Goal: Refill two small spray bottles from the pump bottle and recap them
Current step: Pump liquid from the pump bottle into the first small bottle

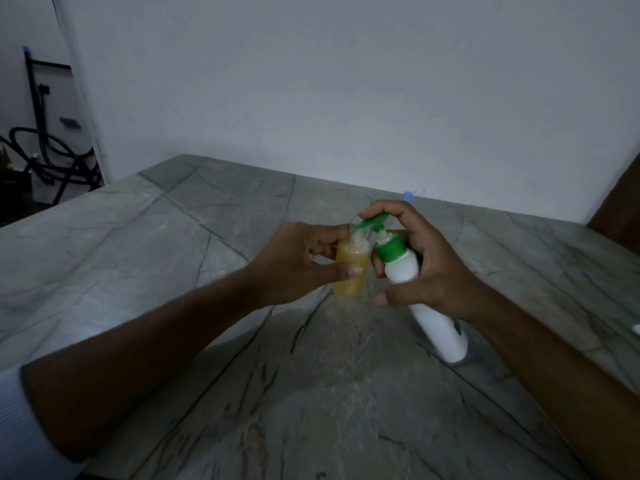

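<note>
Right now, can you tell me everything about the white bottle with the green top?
The pump bottle looks like smooth white plastic, with a green collar and green pump head. It is tilted, top leaning left. The right hand grips it, a finger on the pump. Its spout reaches the open mouth of the small amber bottle.

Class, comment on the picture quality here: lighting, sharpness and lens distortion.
Head view: dim, bluish light with no glare; small bottle and pump bottle at centre fairly sharp; forearms and near table grainy and soft; wide-angle lens bends the table's edges.
</note>
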